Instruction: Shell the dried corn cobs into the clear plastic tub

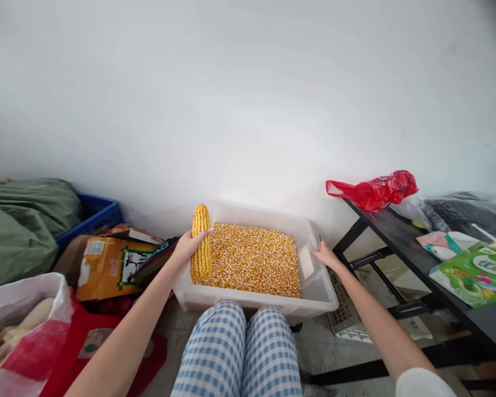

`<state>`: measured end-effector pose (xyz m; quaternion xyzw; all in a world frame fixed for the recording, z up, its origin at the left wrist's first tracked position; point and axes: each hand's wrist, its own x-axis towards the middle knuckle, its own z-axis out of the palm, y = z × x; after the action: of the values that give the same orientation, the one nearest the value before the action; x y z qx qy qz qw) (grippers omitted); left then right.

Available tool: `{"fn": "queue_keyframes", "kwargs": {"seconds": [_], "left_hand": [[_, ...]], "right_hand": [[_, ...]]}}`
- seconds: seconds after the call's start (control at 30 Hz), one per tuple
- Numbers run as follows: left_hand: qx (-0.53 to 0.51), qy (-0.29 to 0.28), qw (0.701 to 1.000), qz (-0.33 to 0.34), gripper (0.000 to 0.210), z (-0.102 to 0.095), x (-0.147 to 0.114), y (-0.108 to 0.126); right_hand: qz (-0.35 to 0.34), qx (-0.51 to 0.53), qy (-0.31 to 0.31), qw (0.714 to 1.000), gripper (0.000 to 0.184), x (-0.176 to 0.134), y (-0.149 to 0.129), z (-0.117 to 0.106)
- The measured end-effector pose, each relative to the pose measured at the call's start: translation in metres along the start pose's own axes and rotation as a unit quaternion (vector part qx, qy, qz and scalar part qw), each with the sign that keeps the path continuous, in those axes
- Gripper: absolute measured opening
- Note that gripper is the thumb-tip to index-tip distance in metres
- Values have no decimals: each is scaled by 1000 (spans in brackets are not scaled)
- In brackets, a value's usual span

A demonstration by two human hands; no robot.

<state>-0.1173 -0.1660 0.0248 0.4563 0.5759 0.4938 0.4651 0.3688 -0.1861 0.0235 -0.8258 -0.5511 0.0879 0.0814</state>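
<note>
My left hand [187,245] is wrapped round an ear of corn [200,240], held upright over the left side of a clear plastic bin [256,302]. The ear's yellow kernels look full on the side that shows. Loose corn kernels [254,259] cover much of the bin's floor. At the bin's right rim, my right hand [324,255] has its fingers closed, and a thin dark tip [319,238] sticks up from it. What that thin thing is, I cannot make out. A pale flat piece [306,262] lies inside the bin by its right wall.
A black table [400,231] at right carries a red plastic bag [374,192] and a green carton [475,273]. To the left are a cardboard box [103,267], a blue crate [95,218] and a red-and-white sack [33,353]. My knees touch or nearly touch the bin's front.
</note>
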Motion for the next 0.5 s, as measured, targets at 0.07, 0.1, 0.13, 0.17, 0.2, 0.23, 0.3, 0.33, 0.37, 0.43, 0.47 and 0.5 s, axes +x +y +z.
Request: {"fn": "queue_keyframes", "kwargs": {"seconds": [0.07,0.1,0.13,0.17,0.2,0.23,0.3,0.33,0.37,0.43,0.47,0.5], "left_hand": [[-2,5,1000,-2,40,-3,0,1],[-4,4,1000,-3,40,-5,1,1],[-2,2,1000,-2,39,-6,2,0],[4,0,1000,-1,39,-7,4,-1],[13,0,1000,0,39,-8,5,-2],[22,4,1000,1,38,-8,7,-4],[33,19,999,-6,39,-9,10,-6],[26,23,999,-13,39,-8,10,-6],[9,19,1000,-21,40,-8,11,-6],[-37,-1,999,-39,41,-6,11,-5],[-57,-11,997,-48,40,-4,10,-4],[-66,-10,996,-52,39,-3,10,-2]], "right_hand": [[-3,2,-7,1000,33,2,-5,-2],[-3,2,-10,1000,33,3,-7,-3],[-3,3,-14,1000,34,5,-8,-4],[-4,4,-19,1000,35,8,-9,-4],[-6,4,-22,1000,36,11,-9,-3],[-8,5,-25,1000,37,13,-9,-2],[-14,7,-28,999,38,17,-6,0],[-17,7,-26,1000,38,18,-5,2],[-17,6,-22,1000,38,18,-4,4],[-8,6,-11,1000,38,17,-1,8],[3,10,-2,1000,38,16,0,10],[15,17,7,1000,38,14,2,12]]}}
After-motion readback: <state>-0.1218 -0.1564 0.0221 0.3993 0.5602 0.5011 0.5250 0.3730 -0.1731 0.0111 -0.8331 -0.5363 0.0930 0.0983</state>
